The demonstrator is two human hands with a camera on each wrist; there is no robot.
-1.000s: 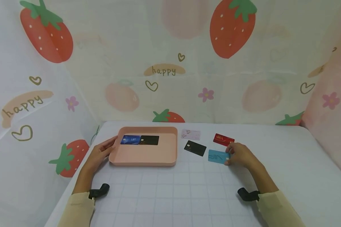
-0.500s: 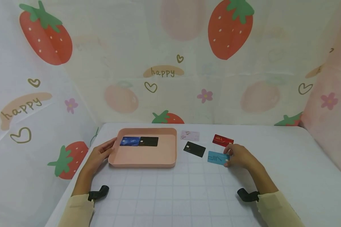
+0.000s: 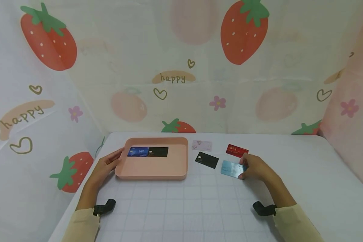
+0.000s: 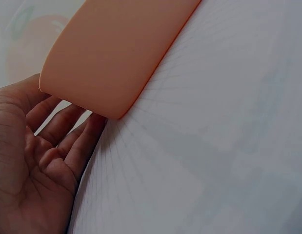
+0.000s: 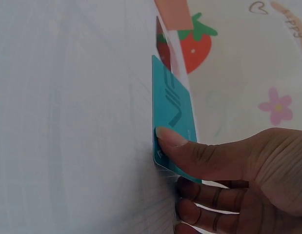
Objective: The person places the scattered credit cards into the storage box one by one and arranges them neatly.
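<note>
My right hand (image 3: 254,167) pinches the right end of a light blue VIP card (image 3: 229,168). In the right wrist view the thumb (image 5: 177,144) lies over the near end of the card's printed face, and the other fingers are curled below. The card shows glare in the head view. My left hand (image 3: 104,168) touches the left side of a shallow peach tray (image 3: 152,168), its fingers reaching against the outer wall in the left wrist view. Inside the tray a blue VIP card (image 3: 138,152) and a black card (image 3: 158,152) lie side by side.
On the white table, right of the tray, lie a pale floral card (image 3: 202,145), a black card (image 3: 207,160) and a red VIP card (image 3: 237,150). The red one lies just behind my right hand. A strawberry-print curtain (image 3: 181,101) stands behind the table.
The light blue card, its print clear before, now catches the light and looks tilted in my right fingers. My left hand and the tray stay put; the head view has shifted slightly.
</note>
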